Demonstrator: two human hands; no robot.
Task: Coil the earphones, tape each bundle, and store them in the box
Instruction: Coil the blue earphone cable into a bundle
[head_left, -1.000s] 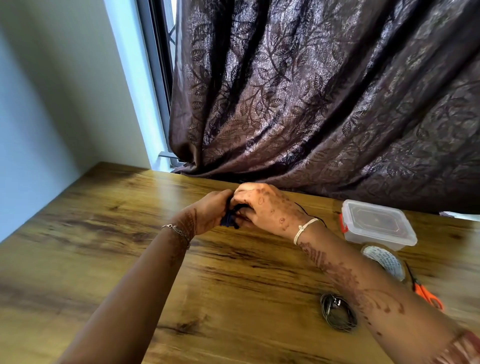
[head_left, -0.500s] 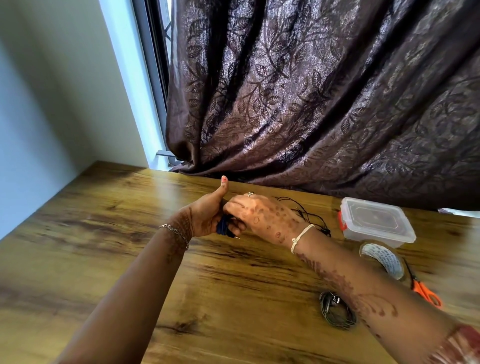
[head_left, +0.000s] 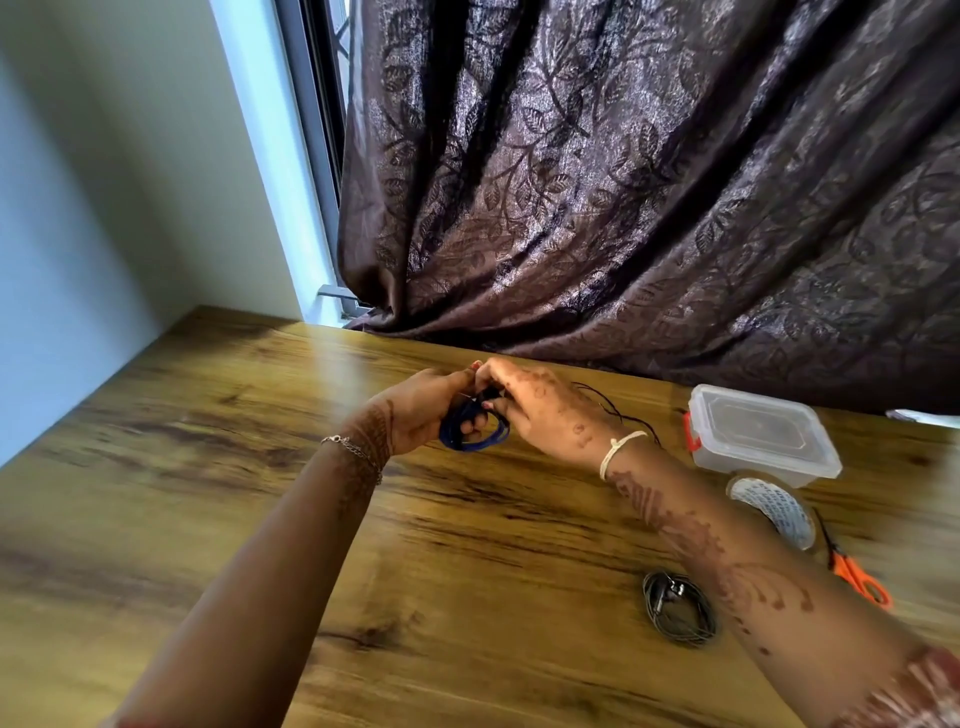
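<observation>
Blue earphone coil (head_left: 474, 434), left of the box (head_left: 762, 435): light, limp, springy; both hands' fingers (head_left: 470, 427) clamped across its loops, best pinched there.

The left hand (head_left: 421, 410) and the right hand (head_left: 545, 410) hold together a coiled blue earphone cable (head_left: 470, 434) above the brown wooden table (head_left: 234, 467). A grey coiled earphone bundle (head_left: 678, 608) lies near the right forearm. The clear plastic box (head_left: 758, 434), closed with its lid, stands beside a tape roll (head_left: 774, 506) and orange-handled scissors (head_left: 857, 574).
</observation>
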